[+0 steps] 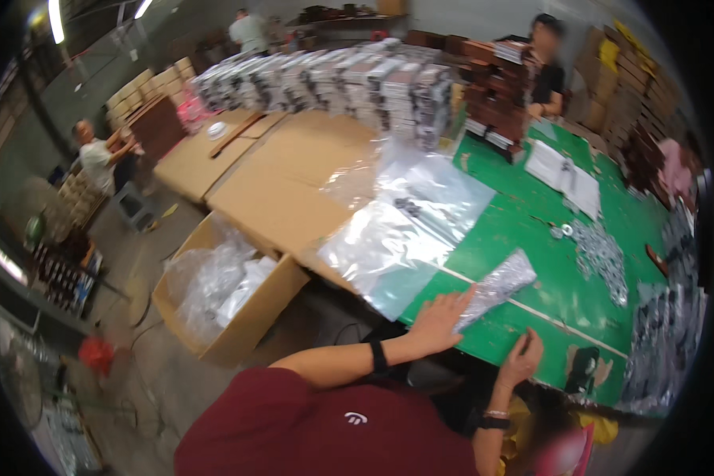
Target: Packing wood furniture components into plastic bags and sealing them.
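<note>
A long, narrow package (500, 282) in shiny clear plastic lies slantwise on the green tabletop (496, 226). My left hand (440, 320) rests flat on its near end, fingers stretched out. Closer to the table's front edge, my right hand (521, 358) is closed around something small and dark, too blurred to name. It stays apart from the package. Large clear plastic bags (408, 218) lie spread out to the left, with a small dark cluster on top of them.
Below left stands an open cardboard box (246, 325) of crumpled plastic. Small clear packets (599, 258) are heaped at right, beyond a black item (583, 369). Wrapped bundles (662, 341) line the right edge. Stacks (333, 79) stand behind; several people work around.
</note>
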Action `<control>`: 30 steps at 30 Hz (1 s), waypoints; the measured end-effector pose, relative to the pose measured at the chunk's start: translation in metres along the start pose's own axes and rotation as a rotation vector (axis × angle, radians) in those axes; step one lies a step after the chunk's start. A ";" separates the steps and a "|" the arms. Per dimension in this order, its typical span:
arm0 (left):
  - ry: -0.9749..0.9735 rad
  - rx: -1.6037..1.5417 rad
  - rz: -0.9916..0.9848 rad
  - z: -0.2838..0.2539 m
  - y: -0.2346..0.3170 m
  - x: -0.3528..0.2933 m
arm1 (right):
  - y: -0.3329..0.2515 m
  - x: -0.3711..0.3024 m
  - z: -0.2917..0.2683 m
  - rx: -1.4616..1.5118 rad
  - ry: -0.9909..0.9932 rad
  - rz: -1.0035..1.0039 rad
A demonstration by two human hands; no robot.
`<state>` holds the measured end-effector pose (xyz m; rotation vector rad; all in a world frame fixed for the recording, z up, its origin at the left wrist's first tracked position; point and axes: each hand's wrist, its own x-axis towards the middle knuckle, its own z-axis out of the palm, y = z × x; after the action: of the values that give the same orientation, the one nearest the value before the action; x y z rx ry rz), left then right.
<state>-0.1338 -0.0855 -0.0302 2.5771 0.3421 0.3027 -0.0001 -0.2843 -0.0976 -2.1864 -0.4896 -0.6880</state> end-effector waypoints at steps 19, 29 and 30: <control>-0.758 -0.911 -0.298 -0.100 -0.080 0.057 | -0.048 0.024 -0.011 -0.238 -0.316 0.121; -1.237 -1.094 -0.555 -0.204 -0.095 0.095 | -0.105 0.063 -0.043 0.178 -0.492 0.911; -1.278 -1.087 -0.563 -0.211 -0.097 0.102 | -0.123 0.070 -0.049 0.170 -0.507 0.733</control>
<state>-0.1137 0.1237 0.1118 1.1308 0.2571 -1.0293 -0.0279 -0.2368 0.0421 -2.1463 0.0344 0.2963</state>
